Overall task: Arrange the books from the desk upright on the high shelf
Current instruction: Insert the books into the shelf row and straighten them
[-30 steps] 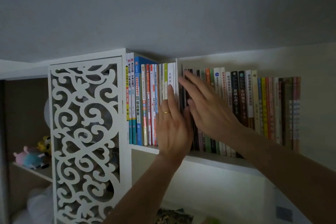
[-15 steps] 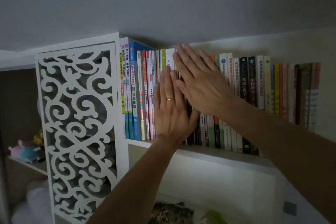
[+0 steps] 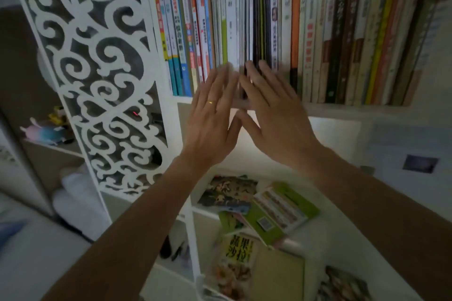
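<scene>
Both hands were spread flat with straight fingers, neither grip closed on anything. The left hand (image 3: 212, 115), a gold ring (image 3: 211, 102) on one finger, sat at about 9 o'clock of the right hand (image 3: 271, 115), their thumbs nearly meeting between them. The blurred fingertips of both reached the lower ends of the spines at the shelf's front edge; whether they actually touched the books could not be told.

At 12 o'clock from the hands the row of books (image 3: 288, 19) stood upright and packed close on the high shelf (image 3: 342, 111), running from the blue and white spines on the left to the dark, yellow and red ones on the right.

At 9 o'clock a white scrollwork panel (image 3: 97, 76) fronted the neighbouring compartment, and beyond it a pastel plush toy (image 3: 46, 131) lay on a lower shelf.

At 6 o'clock, under the forearms, more books lay flat on the white surface (image 3: 325, 234): a green book (image 3: 281, 210), a camouflage-patterned one (image 3: 228, 190) beside it, and a food-covered book with yellow lettering (image 3: 238, 252) nearest the camera.
</scene>
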Demonstrator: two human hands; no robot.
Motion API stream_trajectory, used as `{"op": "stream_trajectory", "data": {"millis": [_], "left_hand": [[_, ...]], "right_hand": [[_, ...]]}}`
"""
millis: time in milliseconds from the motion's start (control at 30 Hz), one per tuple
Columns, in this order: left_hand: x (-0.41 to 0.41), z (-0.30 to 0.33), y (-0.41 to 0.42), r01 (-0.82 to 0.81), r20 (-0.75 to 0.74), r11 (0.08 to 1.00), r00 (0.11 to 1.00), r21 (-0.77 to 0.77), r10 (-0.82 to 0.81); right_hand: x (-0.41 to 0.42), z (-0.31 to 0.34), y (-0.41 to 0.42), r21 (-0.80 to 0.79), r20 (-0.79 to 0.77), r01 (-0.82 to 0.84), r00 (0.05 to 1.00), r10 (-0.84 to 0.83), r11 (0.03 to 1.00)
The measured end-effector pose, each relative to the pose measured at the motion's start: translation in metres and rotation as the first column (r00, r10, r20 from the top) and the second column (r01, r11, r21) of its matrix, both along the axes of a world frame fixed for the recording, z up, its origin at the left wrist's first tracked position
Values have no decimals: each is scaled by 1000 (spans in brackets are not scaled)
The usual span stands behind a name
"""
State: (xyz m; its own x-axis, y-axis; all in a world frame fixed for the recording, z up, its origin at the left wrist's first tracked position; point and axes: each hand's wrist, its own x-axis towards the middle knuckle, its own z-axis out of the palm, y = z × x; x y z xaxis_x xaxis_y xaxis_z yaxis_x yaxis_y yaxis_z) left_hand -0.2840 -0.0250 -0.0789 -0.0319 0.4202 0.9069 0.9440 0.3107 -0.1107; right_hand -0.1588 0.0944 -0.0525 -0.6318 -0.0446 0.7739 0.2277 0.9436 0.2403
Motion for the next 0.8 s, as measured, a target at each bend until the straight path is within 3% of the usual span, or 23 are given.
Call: {"op": "stream_trajectory", "data": {"millis": [133,233,267,367,467,567,667,800], "left_hand": [[5,-87,-31,-1,111,1000,994,30,-2],[-4,-158,-30,-21,273,989,960,-150,62],[-8,-179,-25,-42,371,970,919,-240,131],[-19,-217,-9,-86,606,869,682,-488,408],[-31,-232,3,-176,495,703,594,-690,634],[-32,-235,15,-238,562,739,517,-630,646],[-28,-228,21,-240,742,861,437,-448,508],[-30,-219,21,-148,875,914,263,-379,405]], "right_hand": [[23,-104,-4,-139,25,-106,994,110,985],[22,-177,5,-379,140,2,989,55,925],[21,-195,8,-469,187,61,982,32,881],[10,-227,19,-665,318,225,948,-3,712],[-7,-236,28,-723,341,216,938,66,656],[-23,-235,26,-723,422,208,888,183,659],[-27,-239,23,-601,530,227,831,169,767],[-5,-242,35,-669,524,276,834,175,691]]}}
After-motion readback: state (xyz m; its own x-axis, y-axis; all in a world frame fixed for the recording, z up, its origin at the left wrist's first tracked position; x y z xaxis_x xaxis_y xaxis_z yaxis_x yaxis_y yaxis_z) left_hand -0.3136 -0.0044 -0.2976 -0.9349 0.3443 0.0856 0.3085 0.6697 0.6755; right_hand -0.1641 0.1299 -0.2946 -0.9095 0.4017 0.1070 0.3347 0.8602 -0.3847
